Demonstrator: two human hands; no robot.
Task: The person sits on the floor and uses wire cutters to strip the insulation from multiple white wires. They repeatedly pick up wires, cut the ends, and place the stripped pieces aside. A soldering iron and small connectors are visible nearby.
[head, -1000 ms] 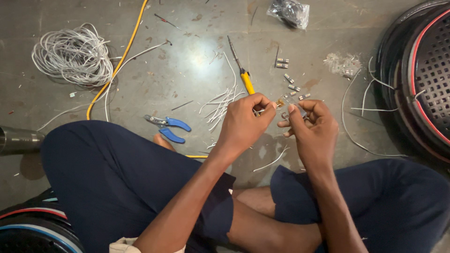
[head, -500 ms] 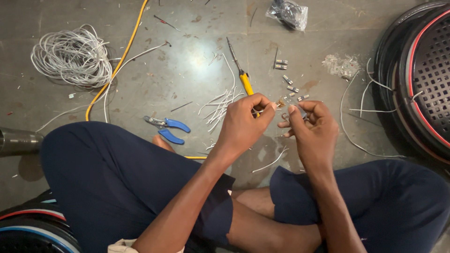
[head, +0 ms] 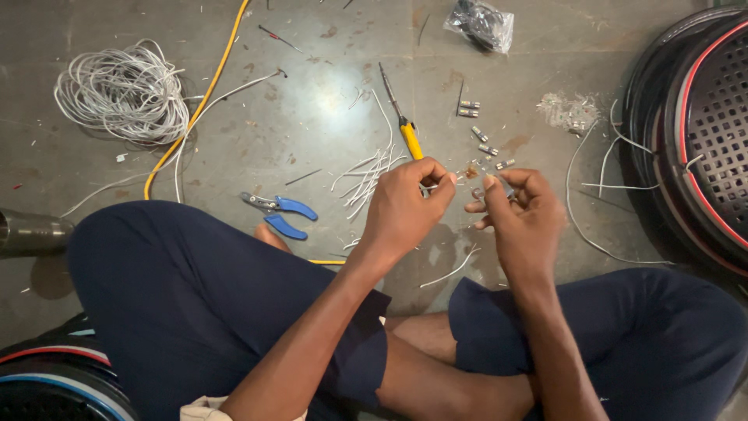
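Observation:
I sit cross-legged on a grey floor. My left hand (head: 405, 206) pinches a thin white wire end between thumb and fingertips. My right hand (head: 518, 210) holds a small metal connector (head: 499, 185) close to it, fingers curled round it. The two hands nearly touch above the floor. A yellow-handled screwdriver (head: 401, 117) lies just beyond my left hand. Short cut white wires (head: 366, 171) lie beside it. Several small metal connectors (head: 483, 140) are scattered on the floor beyond my right hand.
Blue-handled pliers (head: 282, 214) lie left of my left hand. A coil of white wire (head: 121, 90) and a yellow cable (head: 202, 101) sit at far left. A black fan cage with red rim (head: 701, 132) is on the right. A plastic bag (head: 479, 23) lies at the top.
My hands stay close together with only slight finger movement; the view has shifted a little.

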